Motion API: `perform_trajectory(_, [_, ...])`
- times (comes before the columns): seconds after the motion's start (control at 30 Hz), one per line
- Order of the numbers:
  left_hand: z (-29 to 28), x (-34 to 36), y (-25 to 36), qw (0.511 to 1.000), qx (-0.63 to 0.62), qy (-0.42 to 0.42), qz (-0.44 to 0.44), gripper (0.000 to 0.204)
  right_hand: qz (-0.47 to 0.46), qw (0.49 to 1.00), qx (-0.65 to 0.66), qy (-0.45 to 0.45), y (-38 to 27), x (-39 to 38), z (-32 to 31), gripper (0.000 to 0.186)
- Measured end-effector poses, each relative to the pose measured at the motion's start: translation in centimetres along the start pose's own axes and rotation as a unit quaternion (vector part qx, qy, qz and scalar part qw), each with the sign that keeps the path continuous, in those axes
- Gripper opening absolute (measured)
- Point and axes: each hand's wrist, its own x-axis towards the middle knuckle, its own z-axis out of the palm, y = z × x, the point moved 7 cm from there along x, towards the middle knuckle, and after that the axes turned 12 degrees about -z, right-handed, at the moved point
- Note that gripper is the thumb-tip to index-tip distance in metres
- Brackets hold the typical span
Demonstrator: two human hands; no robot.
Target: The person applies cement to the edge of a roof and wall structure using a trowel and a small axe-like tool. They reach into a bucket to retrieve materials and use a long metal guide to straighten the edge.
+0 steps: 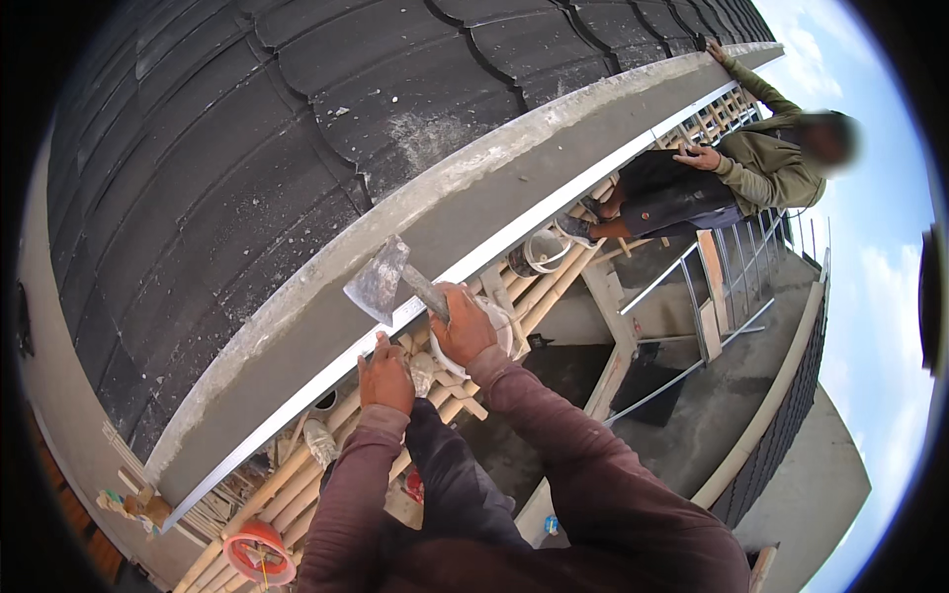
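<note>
The person's left hand (386,381) lies at the near edge of the long white strip (539,213), fingertips touching it; whether they clamp it cannot be told. Beside the strip, the right hand's (463,324) fingers are clamped on the handle of a broad-bladed tool (381,282), its blade above the strip, over the grey band (465,217). The step seems to be working that band; the next move calls for a steady strip and a controlled blade. A co-worker (781,163) is near the strip's far end.
</note>
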Motion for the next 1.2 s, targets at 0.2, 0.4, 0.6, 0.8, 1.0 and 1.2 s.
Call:
perform_trajectory(0.2, [1.6,0.2,0.3,0.998,0.031,0.020,0.054,0.025,0.111,0.992,-0.006,-0.066,0.7,-1.2,0.4,0.049])
perform_trajectory(0.4, [-1.9,1.0,-0.9,0.997,-0.036,0.052,0.045,0.024,0.038,0.994,-0.071,-0.067,-1.1,2.5,2.3,0.046])
perform_trajectory(0.6, [2.0,-6.5,-6.8,0.992,-0.122,0.041,0.010,0.028,0.136,0.981,-0.114,-0.075,-1.4,-0.2,2.1,0.033])
perform_trajectory(0.8, [3.3,-14.0,-15.5,0.953,-0.268,0.036,-0.136,0.030,0.073,0.988,-0.115,-0.077,-0.6,-0.4,2.9,0.032])
perform_trajectory(1.0, [-2.1,-11.8,-16.6,0.923,-0.343,0.145,-0.092,0.025,0.051,0.992,-0.090,-0.075,0.2,0.9,1.7,0.029])
perform_trajectory(1.2, [-8.4,-5.3,-10.3,0.908,-0.372,0.190,0.031,0.018,0.086,0.990,-0.088,-0.064,0.4,0.7,0.5,0.028])
